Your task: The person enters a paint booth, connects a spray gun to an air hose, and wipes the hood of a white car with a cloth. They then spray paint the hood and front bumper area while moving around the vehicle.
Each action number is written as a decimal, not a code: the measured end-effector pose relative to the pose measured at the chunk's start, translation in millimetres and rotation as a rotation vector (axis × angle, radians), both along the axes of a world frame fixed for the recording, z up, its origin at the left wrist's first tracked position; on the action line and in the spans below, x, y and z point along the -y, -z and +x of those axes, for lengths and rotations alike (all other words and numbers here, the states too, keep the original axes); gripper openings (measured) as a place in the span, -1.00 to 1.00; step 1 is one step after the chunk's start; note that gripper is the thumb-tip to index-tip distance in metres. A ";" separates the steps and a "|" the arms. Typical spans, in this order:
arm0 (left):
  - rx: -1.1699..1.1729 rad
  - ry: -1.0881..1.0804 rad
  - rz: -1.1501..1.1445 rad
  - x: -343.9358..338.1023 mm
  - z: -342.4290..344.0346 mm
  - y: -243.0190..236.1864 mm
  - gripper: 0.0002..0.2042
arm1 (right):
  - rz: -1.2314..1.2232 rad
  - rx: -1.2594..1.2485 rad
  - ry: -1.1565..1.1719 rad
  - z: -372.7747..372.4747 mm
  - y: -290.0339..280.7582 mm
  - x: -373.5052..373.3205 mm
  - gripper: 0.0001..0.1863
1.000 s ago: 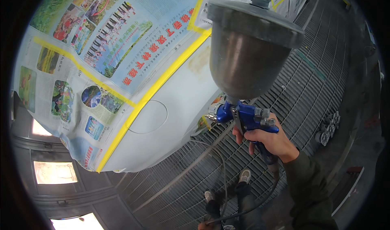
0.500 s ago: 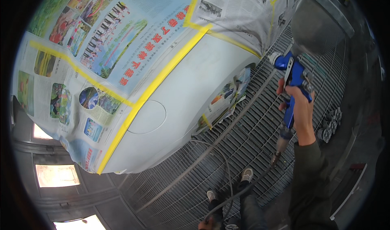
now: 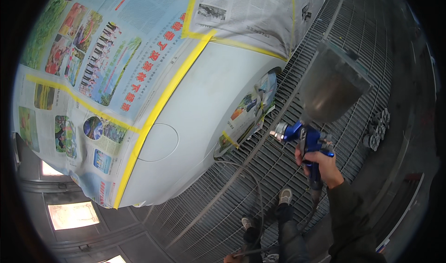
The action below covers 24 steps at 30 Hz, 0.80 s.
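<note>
My right hand (image 3: 325,167) is closed around the grip of a blue spray gun (image 3: 311,140), fingers at its trigger. A large grey paint cup (image 3: 332,86) sits on top of the gun. Its nozzle points left toward a pale grey car panel (image 3: 195,95), with a gap between them. On the panel a round fuel flap outline (image 3: 158,142) shows. At the lower edge my left hand (image 3: 232,259), partly cut off, grips a dark air hose (image 3: 253,252). Whether the trigger is pulled, I cannot tell.
Newspaper (image 3: 158,12) edged with yellow tape (image 3: 162,107) covers the car around the panel; more paper (image 3: 251,109) fills the wheel arch. Underfoot lies a metal grating (image 3: 223,202), crossed by hose. Small grey parts (image 3: 377,130) lie at the right. Lit windows (image 3: 73,215) show lower left.
The spray gun in my right hand has moved left and down, closer to the wheel arch, and its cup now shows fully. The view has shifted slightly; my left hand stays low.
</note>
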<state>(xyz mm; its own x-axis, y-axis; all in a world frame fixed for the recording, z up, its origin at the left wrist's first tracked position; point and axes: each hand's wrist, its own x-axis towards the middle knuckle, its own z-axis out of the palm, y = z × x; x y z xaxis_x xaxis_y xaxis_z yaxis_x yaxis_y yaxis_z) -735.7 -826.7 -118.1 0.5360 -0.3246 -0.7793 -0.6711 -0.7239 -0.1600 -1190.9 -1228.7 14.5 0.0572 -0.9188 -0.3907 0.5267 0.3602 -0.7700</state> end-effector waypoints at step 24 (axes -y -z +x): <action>-0.100 -0.053 -0.127 -35.5 97.9 -50.2 -0.68 | 0.132 -0.276 0.147 93.0 -13.3 -232.9 -0.42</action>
